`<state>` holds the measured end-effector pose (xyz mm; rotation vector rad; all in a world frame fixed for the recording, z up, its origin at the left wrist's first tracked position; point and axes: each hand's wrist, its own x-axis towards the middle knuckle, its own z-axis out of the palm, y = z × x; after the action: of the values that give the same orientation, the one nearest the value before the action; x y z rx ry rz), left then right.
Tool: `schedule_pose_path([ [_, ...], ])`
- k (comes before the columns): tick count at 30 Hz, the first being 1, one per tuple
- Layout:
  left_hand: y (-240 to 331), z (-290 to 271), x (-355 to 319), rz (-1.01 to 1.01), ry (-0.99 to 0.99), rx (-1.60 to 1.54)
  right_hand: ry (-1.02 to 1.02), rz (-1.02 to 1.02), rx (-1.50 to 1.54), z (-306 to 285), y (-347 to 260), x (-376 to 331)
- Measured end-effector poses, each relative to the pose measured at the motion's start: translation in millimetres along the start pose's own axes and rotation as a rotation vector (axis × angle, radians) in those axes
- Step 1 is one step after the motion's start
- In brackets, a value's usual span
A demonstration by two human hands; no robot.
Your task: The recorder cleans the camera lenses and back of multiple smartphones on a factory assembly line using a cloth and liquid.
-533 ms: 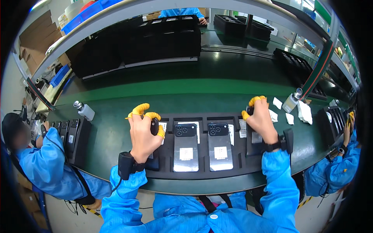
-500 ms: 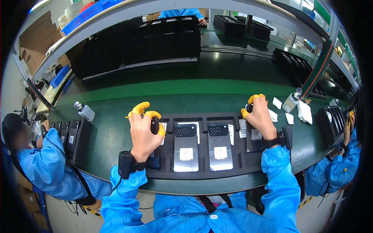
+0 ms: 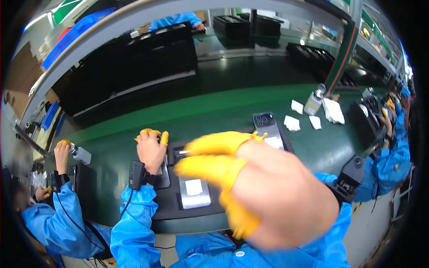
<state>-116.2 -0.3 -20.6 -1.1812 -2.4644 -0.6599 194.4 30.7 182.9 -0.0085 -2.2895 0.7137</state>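
My left hand (image 3: 151, 152), with yellow finger covers, lies on a dark phone (image 3: 162, 175) at the left end of a black tray (image 3: 178, 211), fingers curled over the phone's far edge. A black strap sits on that wrist. Beside it in the tray lies a silver phone (image 3: 193, 190) with a white sticker. My right hand (image 3: 268, 192), also in yellow finger covers, is raised close to the camera, large and blurred. Its palm side is hidden, so I cannot tell whether it holds anything. Behind it lies a grey phone (image 3: 264, 123), camera end up.
White cloth pieces (image 3: 295, 123) and a small bottle (image 3: 314, 100) lie on the green belt (image 3: 201, 111) to the right. Stacked black trays (image 3: 134, 58) line the back. A co-worker in blue (image 3: 53, 219) works at the left, another co-worker (image 3: 389, 156) at the right.
My right hand has lifted off the right-hand phone and swung up toward the camera. The view has shifted left. My left hand stays on the dark phone.
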Motion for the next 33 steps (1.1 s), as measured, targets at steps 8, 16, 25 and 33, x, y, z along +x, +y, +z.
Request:
schedule_pose_path([
  [8,18,-1,5,0.004,-0.029,0.054,0.116,-0.086,-0.022,33,-26,-2],
  [16,9,3,1,0.031,0.004,0.031,0.135,-0.069,0.132,38,-23,-15],
  [25,-85,23,21,0.543,-0.198,0.727,-0.043,-0.24,-0.151,31,-1,15],
  [33,23,2,0,0.139,0.186,0.081,-0.15,0.422,-0.137,63,182,-29],
])
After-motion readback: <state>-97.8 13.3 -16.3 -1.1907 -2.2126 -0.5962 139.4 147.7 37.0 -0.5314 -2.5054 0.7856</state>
